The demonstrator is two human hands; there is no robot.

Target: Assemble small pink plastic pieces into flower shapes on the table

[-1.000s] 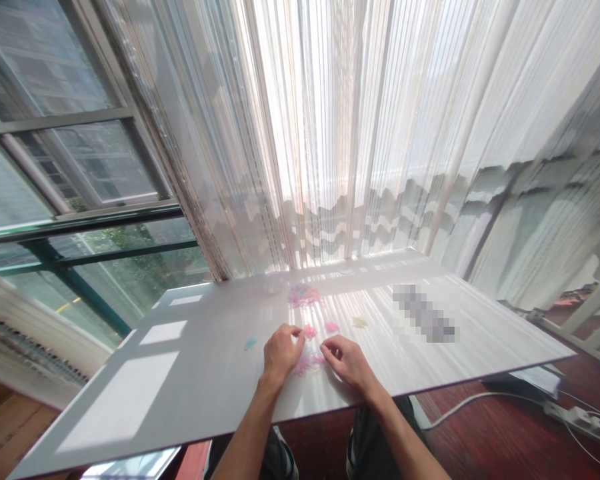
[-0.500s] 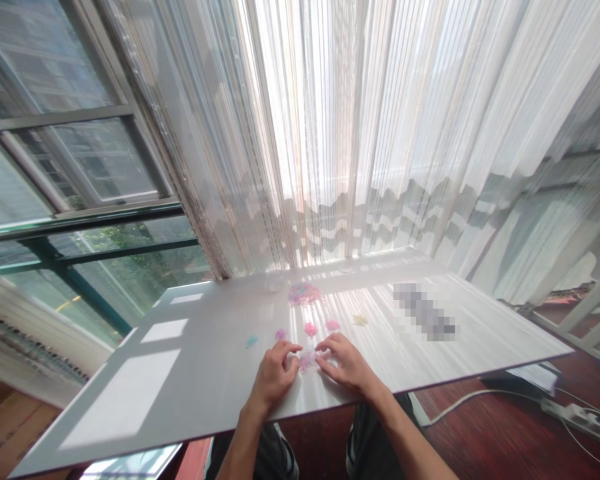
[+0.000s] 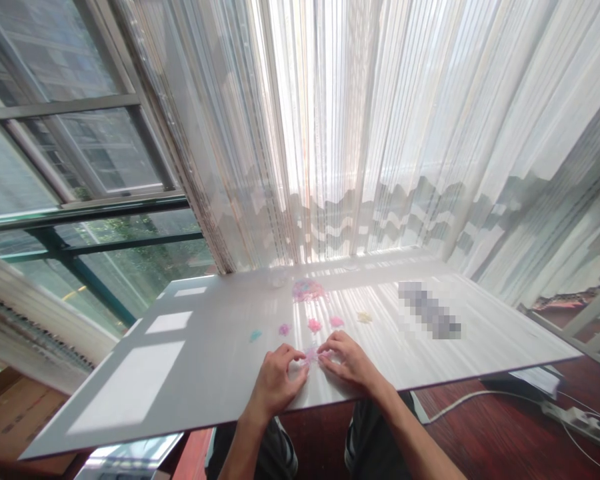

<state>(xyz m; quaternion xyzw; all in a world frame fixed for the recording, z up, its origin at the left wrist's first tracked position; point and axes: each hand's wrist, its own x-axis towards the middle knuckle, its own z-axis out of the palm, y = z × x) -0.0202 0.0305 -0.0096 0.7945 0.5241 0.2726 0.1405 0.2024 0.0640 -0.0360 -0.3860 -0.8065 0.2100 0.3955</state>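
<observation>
A small light-purple and pink piece (image 3: 311,356) lies on the white table (image 3: 220,373) near its front edge, between my fingertips. My left hand (image 3: 284,375) pinches its left side with thumb and forefinger. On its right side, the fingers of my right hand (image 3: 344,359) press together. Just beyond my hands are small clusters: teal (image 3: 255,335), purple (image 3: 285,329), red-pink (image 3: 315,325), pink (image 3: 336,321) and pale yellow (image 3: 364,317). Farther back sits a larger pink mixed pile (image 3: 309,290).
A clear object (image 3: 277,279) stands at the table's back edge by the sheer curtain (image 3: 330,133). To the right on the table lies a pixelated dark object (image 3: 433,312). A power strip (image 3: 580,423) with cables rests on the floor at right.
My left hand has moved slightly right, and its thumb and forefinger have closed on the light-purple piece. The whole view has shifted a little.
</observation>
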